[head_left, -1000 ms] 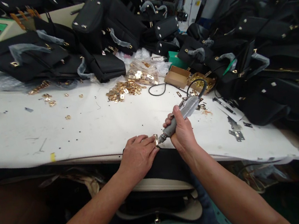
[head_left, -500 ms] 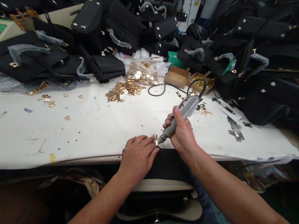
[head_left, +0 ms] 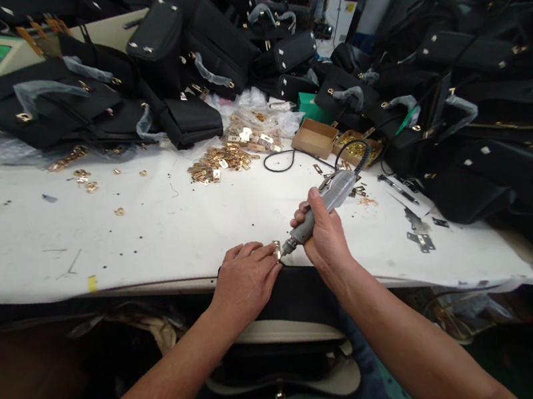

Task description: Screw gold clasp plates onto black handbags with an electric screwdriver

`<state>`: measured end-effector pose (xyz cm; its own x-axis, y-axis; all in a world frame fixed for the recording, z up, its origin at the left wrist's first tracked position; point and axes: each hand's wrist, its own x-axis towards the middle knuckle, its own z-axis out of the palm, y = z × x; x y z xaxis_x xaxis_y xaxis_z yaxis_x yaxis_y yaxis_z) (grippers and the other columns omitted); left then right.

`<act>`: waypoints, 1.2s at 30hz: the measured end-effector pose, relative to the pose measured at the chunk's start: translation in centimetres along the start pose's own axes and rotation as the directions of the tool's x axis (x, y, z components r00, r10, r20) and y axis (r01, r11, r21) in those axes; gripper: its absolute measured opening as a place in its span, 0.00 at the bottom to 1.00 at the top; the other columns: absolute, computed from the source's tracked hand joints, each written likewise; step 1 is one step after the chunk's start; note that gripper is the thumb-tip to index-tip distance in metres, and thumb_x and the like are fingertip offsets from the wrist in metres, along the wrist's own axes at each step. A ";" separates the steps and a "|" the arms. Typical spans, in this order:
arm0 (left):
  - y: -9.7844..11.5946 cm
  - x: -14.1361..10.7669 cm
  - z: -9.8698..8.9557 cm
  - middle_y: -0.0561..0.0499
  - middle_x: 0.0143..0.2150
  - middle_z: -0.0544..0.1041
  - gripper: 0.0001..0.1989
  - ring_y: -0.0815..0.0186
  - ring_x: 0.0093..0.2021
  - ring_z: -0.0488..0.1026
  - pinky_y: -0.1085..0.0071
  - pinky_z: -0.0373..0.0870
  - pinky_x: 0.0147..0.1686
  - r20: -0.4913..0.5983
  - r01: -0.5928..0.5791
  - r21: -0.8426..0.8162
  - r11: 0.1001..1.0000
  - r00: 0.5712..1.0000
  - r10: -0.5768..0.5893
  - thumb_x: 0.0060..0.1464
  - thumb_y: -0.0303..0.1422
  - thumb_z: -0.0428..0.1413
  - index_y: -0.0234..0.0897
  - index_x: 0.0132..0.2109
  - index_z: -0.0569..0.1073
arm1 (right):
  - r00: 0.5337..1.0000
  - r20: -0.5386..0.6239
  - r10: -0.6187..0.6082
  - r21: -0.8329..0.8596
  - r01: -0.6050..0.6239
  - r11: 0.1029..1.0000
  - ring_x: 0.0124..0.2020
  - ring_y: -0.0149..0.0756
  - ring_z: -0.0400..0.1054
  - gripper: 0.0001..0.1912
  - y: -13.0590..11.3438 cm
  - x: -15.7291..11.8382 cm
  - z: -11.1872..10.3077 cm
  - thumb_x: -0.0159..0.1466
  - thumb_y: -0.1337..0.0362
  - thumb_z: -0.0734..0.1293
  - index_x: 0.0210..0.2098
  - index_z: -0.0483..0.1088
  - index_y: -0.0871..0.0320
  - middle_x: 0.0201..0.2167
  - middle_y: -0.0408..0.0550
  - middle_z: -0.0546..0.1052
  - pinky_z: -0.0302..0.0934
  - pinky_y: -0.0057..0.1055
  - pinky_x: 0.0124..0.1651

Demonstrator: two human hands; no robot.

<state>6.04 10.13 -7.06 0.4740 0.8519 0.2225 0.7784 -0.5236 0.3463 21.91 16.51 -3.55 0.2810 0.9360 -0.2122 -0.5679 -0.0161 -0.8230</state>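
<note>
In my closed right hand [head_left: 325, 231] is a grey electric screwdriver [head_left: 329, 196], its tip pointing down and left. That tip meets, or nearly meets, a small shiny gold metal plate [head_left: 277, 249] at the table's front edge. My left hand [head_left: 245, 273] presses the plate from the left with thumb and fingertips, palm down over the bag's edge. The black bag [head_left: 295, 296] with cream trim lies across my lap, its mouth open towards me and its far edge up against the table. My left palm hides part of it.
A white table [head_left: 191, 232] spreads ahead. On it lie a pile of gold fittings [head_left: 220, 161], a cardboard box [head_left: 315, 138], a box of small gold pieces [head_left: 354, 145], a pen [head_left: 398, 189] and dark metal plates [head_left: 419, 229]. Black bags [head_left: 203, 54] crowd the back; a cord [head_left: 281, 161] loops behind.
Almost nothing differs. Both hands, the screwdriver and the plate keep their places, and the view has shifted very slightly.
</note>
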 end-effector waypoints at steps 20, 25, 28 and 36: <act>0.0 -0.1 0.3 0.51 0.56 0.80 0.12 0.56 0.56 0.72 0.54 0.67 0.53 -0.016 0.000 -0.006 1.000 1.000 0.000 0.66 0.33 0.55 0.43 0.54 0.77 | 1.000 0.015 -0.025 -0.021 0.025 0.999 0.20 0.26 0.62 0.23 0.4 -0.5 -0.1 0.55 0.47 0.77 0.32 0.66 0.57 0.22 0.35 0.67 0.60 0.24 0.22; 0.1 0.0 0.2 0.50 0.56 0.80 0.12 0.55 0.55 0.73 0.53 0.68 0.52 -0.021 -0.003 -0.003 1.000 1.000 0.003 0.65 0.33 0.56 0.42 0.54 0.78 | 0.999 0.040 -0.026 -0.046 0.028 0.999 0.20 0.27 0.64 0.23 0.4 -0.7 -0.1 0.57 0.47 0.76 0.31 0.66 0.57 0.21 0.37 0.68 0.58 0.24 0.22; 0.2 0.0 0.0 0.50 0.56 0.80 0.12 0.55 0.55 0.73 0.53 0.69 0.52 -0.028 -0.002 -0.003 1.000 1.000 0.001 0.65 0.33 0.56 0.42 0.53 0.78 | 0.998 0.053 -0.039 -0.061 0.042 0.997 0.20 0.27 0.65 0.23 0.5 -0.8 -0.2 0.58 0.46 0.75 0.31 0.66 0.58 0.21 0.37 0.68 0.58 0.24 0.21; 0.0 -0.1 0.4 0.52 0.58 0.79 0.12 0.55 0.56 0.72 0.52 0.67 0.53 -0.011 0.012 0.000 1.000 1.000 -0.012 0.65 0.34 0.56 0.43 0.54 0.78 | 0.991 0.007 -0.136 -0.146 0.136 0.980 0.19 0.28 0.64 0.23 -0.1 -0.1 0.0 0.58 0.45 0.74 0.30 0.66 0.58 0.19 0.38 0.69 0.58 0.24 0.20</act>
<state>6.15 10.10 -7.42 0.4602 0.8580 0.2280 0.7839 -0.5133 0.3493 21.96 16.44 -3.48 0.3502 0.9319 -0.0943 -0.4058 0.0602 -0.9120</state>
